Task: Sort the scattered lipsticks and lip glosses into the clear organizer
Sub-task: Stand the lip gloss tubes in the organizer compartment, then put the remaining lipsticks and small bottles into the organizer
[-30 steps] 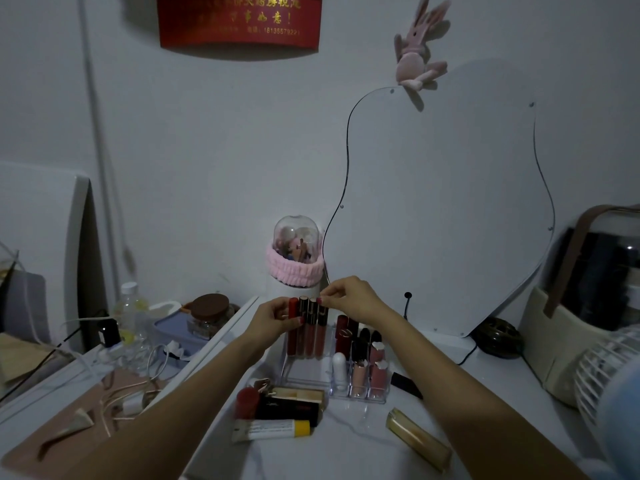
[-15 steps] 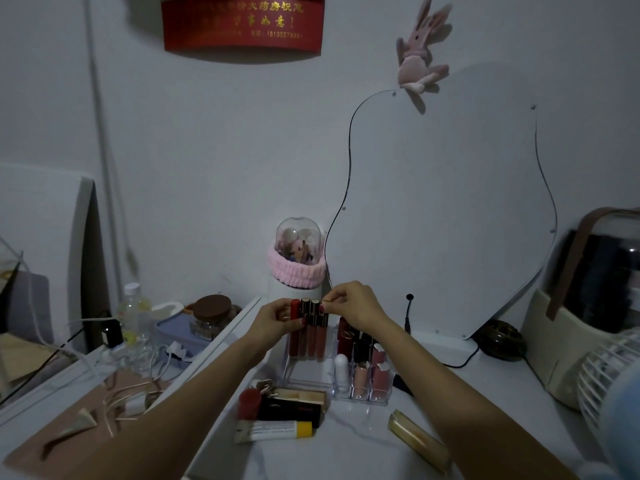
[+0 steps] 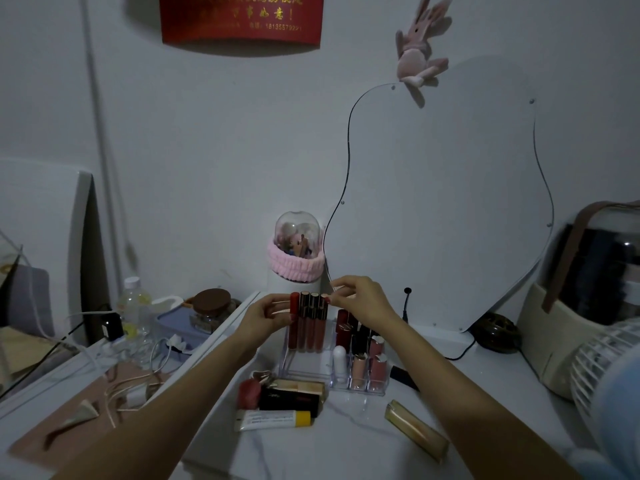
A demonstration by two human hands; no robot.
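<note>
The clear organizer (image 3: 304, 370) stands on the white table before the mirror. Several tall lip glosses (image 3: 309, 327) stand upright in a row in its back left part. My left hand (image 3: 266, 318) pinches the leftmost red gloss (image 3: 294, 322) of that row. My right hand (image 3: 363, 301) touches the cap of the rightmost gloss (image 3: 322, 308) with its fingertips. Short lipsticks (image 3: 367, 358) fill the right compartments. Loose on the table lie a gold tube (image 3: 415, 431), a black lipstick box (image 3: 289, 400), a white-and-yellow tube (image 3: 273, 419) and a red cap (image 3: 249, 393).
A pink-banded dome jar (image 3: 296, 254) stands just behind the organizer, beside the wavy mirror (image 3: 443, 209). A white fan (image 3: 602, 368) and a cream case (image 3: 554, 337) are at the right. Cables, a bottle (image 3: 133, 306) and a brown-lidded jar (image 3: 211, 306) crowd the lower shelf at left.
Both hands have stayed at the tops of the tall glosses, shifting only slightly. The view has tilted a little.
</note>
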